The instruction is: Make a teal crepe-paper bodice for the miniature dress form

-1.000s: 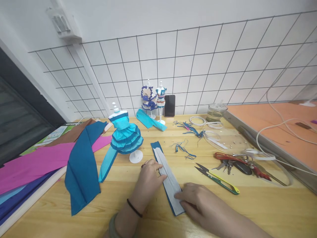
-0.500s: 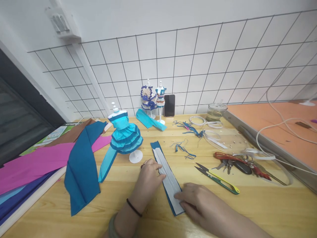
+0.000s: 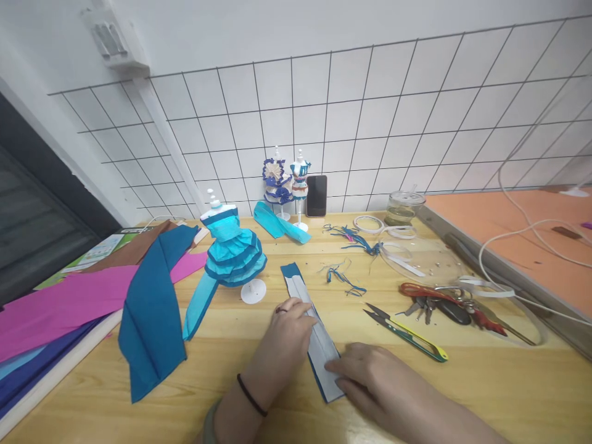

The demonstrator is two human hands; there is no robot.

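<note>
A long folded strip of blue paper with a pale grey face (image 3: 319, 348) lies on the wooden table (image 3: 485, 388), running from the middle towards me. My left hand (image 3: 287, 336) presses flat on the strip's middle, fingers stretched across it. My right hand (image 3: 370, 376) lies flat with its fingertips holding down the strip's near end. Neither hand grips anything. Just left of my left hand stands a small mannequin in a tiered light-blue paper dress (image 3: 231, 250) on a white round base.
A folded dark-blue paper sheet (image 3: 152, 308) and pink sheets (image 3: 60, 305) lie at the left. Thread snips (image 3: 407, 336), a key bunch (image 3: 444, 305), thread scraps (image 3: 345, 277) and tape rings (image 3: 370, 225) lie to the right. Two small dress forms (image 3: 287, 185), a phone (image 3: 317, 196) and a jar (image 3: 402, 209) stand by the wall.
My left hand has slid to the right, further onto the strip, and now covers its middle. My right hand has stayed on the near end.
</note>
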